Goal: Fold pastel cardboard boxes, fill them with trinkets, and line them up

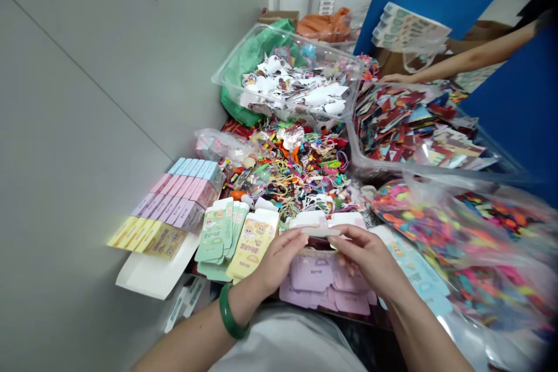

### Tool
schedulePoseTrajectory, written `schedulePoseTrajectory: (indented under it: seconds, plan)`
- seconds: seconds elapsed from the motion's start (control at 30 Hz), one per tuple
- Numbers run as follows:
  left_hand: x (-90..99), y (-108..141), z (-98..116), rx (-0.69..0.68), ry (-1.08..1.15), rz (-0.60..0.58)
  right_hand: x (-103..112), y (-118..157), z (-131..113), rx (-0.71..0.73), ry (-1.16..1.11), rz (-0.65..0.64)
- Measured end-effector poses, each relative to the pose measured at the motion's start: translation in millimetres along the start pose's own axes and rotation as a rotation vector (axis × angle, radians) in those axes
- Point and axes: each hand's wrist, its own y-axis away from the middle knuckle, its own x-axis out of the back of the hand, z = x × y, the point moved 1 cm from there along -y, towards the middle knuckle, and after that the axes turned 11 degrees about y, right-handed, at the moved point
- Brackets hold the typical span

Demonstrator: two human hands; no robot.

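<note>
Both my hands meet near the table's front edge, over purple cards. My left hand (283, 256), with a green bangle (233, 312) on its wrist, pinches one end of a small pale carton (321, 232). The fingers of my right hand (364, 250) grip the carton's other end. Flat purple cartons (311, 273) lie just below the hands. To the left are stacks of green cartons (215, 232) and yellow cartons (253, 244). Light blue cartons (418, 273) lie to the right, partly behind my right forearm.
Small colourful trinkets (300, 168) cover the middle. Behind stand a clear bin of white cutouts (300, 84) and a bin of dark red cards (414, 128). Filled boxes (174, 203) stand left by the grey wall. Plastic bags (471, 232) lie right. Another person's arm (471, 58) reaches in.
</note>
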Motion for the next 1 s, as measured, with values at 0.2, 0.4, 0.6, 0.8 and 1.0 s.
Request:
schedulePoseTrajectory:
  seconds: [0.2, 0.4, 0.6, 0.8, 1.0]
  plan:
    - [5.2, -3, -4, -0.254, -0.119, 0.028, 4, 7, 9, 0.457, 0.187, 0.164]
    - [12.1, -2, 0, -0.646, -0.407, -0.097, 7, 15, 11, 0.882, 0.546, 0.282]
    - [-0.5, 0, 16, -0.518, -0.477, -0.036, 6, 15, 0, 0.953, 0.616, 0.246]
    - [-2.0, 0, 12, -0.656, -0.488, 0.004, 10, 13, 8, 1.030, 0.704, 0.272]
    - [0.2, 6, 3, -0.696, -0.525, -0.013, 12, 15, 19, 1.088, 0.740, 0.275]
